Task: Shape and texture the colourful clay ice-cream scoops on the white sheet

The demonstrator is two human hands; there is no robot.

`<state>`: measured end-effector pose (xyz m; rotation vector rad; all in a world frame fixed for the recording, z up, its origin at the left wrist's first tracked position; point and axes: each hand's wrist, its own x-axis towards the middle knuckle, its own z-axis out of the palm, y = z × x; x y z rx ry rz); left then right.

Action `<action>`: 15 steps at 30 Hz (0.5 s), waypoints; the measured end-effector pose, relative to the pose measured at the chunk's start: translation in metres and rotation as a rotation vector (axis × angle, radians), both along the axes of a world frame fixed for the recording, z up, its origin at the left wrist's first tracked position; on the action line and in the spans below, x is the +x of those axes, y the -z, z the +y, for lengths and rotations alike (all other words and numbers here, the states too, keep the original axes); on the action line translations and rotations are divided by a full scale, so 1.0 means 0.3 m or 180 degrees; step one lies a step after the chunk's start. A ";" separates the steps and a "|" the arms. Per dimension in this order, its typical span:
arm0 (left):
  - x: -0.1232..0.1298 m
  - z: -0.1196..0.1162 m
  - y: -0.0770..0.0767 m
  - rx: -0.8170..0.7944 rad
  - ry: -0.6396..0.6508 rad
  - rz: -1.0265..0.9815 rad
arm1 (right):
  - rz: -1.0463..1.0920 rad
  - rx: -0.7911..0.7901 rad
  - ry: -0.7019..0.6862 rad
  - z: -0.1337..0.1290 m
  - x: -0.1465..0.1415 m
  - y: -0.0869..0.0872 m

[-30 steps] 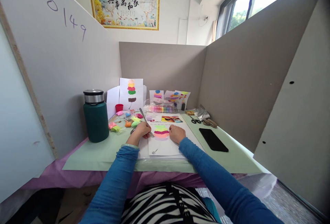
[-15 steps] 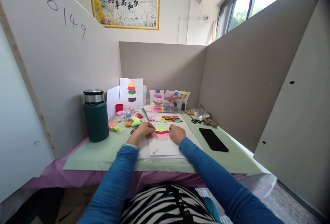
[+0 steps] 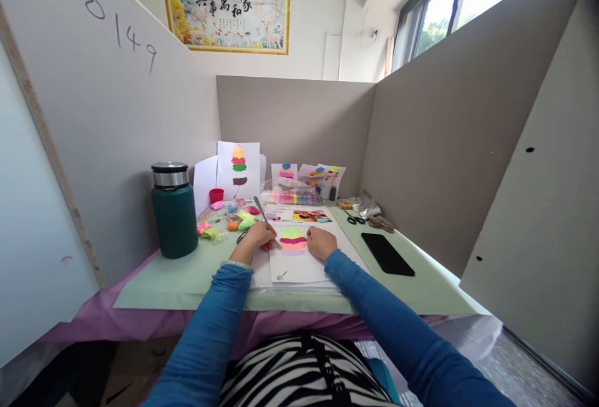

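Observation:
My left hand (image 3: 260,236) is closed round a metal fork (image 3: 259,206), its handle slanting up and away and its tines pointing down by the left edge of a coloured patch. That layered patch (image 3: 292,241), yellow-green, orange, dark pink and pale pink, lies on a white sheet (image 3: 306,271) between my hands. On the patch's right side rests my right hand (image 3: 322,245), fingers curled in. Whether anything is inside those fingers is hidden. Beyond my left hand lie small bags of bright clay (image 3: 246,224), green, orange and pink.
A dark green bottle (image 3: 174,220) stands at the left. To the right lie a black phone (image 3: 387,254) and scissors (image 3: 355,218). At the back are a clear pack of colours (image 3: 292,197), a red cup (image 3: 216,195) and an upright picture card (image 3: 253,166). Partitions (image 3: 299,113) enclose the table.
The fork in my left hand has shifted slightly left, its tines now near the patch's left edge. My right hand stays in about the same place.

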<state>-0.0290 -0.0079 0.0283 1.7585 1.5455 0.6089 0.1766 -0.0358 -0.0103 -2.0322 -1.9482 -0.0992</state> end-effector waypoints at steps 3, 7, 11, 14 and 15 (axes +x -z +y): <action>-0.003 0.015 0.011 0.0065 -0.0044 0.0032 | 0.0002 -0.0004 0.0007 0.000 0.000 0.000; -0.006 0.026 0.017 0.0117 -0.0133 0.0068 | 0.0007 -0.0005 0.0013 0.001 -0.001 0.000; -0.008 0.021 0.009 0.0155 -0.0187 0.0070 | 0.0013 -0.0023 0.0019 -0.001 -0.002 -0.003; -0.008 0.004 -0.007 0.0226 -0.0086 -0.0018 | 0.0007 -0.0026 0.0024 -0.005 -0.003 -0.006; -0.007 -0.003 -0.013 0.0251 -0.0042 -0.0079 | 0.0003 -0.0023 0.0022 -0.006 -0.004 -0.006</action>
